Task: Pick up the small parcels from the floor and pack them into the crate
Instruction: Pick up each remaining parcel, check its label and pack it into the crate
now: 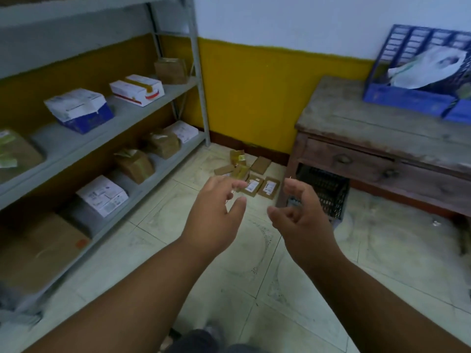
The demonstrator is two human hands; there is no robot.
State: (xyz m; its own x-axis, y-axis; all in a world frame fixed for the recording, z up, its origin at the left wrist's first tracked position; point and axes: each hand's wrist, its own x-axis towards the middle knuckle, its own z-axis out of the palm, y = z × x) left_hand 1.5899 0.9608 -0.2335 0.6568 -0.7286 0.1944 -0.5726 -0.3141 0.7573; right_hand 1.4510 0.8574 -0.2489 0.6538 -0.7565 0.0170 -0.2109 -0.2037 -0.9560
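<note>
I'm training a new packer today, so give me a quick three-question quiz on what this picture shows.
1. True or false: the small brown cardboard parcels lie on the tiled floor by the yellow wall.
2. Where is the black plastic mesh crate? A) on the grey metal shelf B) under the worn wooden table C) in the hands
3. Fill in: the left hand and right hand are both ____ of parcels.

Key
1. True.
2. B; it sits on the floor beneath the table.
3. Empty; both are open, held in the air short of the pile.
</note>
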